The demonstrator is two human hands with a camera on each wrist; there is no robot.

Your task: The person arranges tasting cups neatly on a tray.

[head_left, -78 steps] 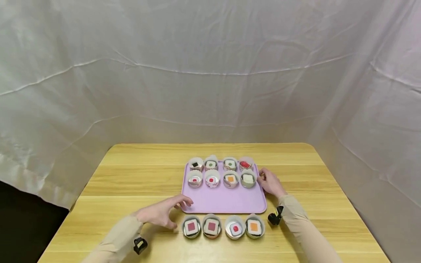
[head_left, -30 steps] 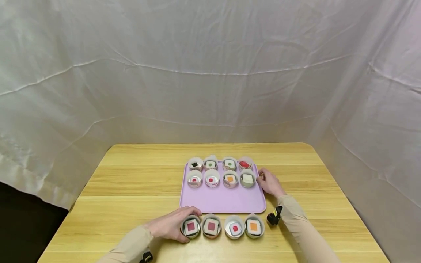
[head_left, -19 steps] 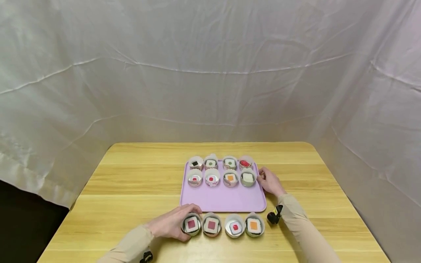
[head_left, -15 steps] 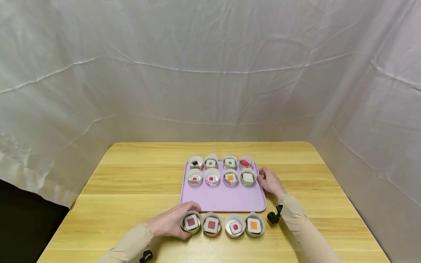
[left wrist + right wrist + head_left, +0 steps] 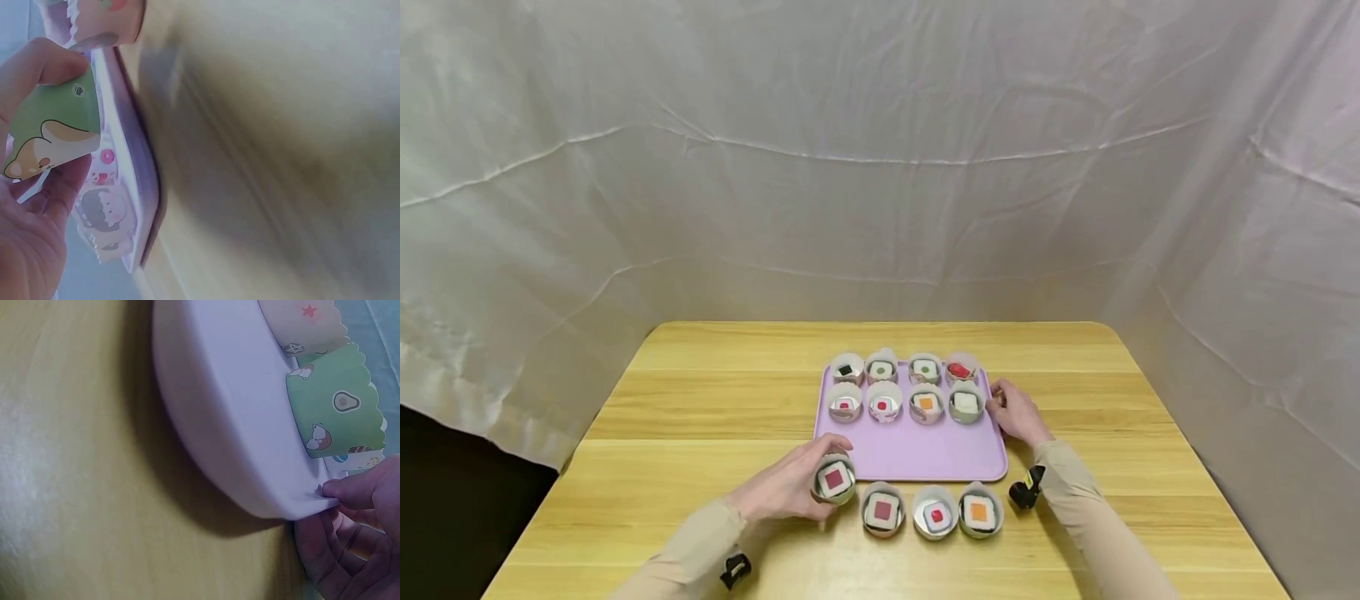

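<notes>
My left hand grips a green paper baking cup between thumb and fingers, lifted off the table at the tray's front left corner. Inside it sits a white square piece with a dark red centre, like a sushi roll. My right hand pinches the right rim of the lilac tray, thumb on top and fingers below. Two rows of filled paper cups stand on the tray's far half, among them a green cup close to the right hand. The tray's front half is bare.
Three more filled cups stand on the wooden table before the tray: one with a dark red centre, one with a red centre, one with an orange centre. A pale curtain hangs behind.
My left hand reached the leftmost front cup, took hold of it, and has raised it and moved it forward towards the tray. The right hand has stayed at the tray's rim.
</notes>
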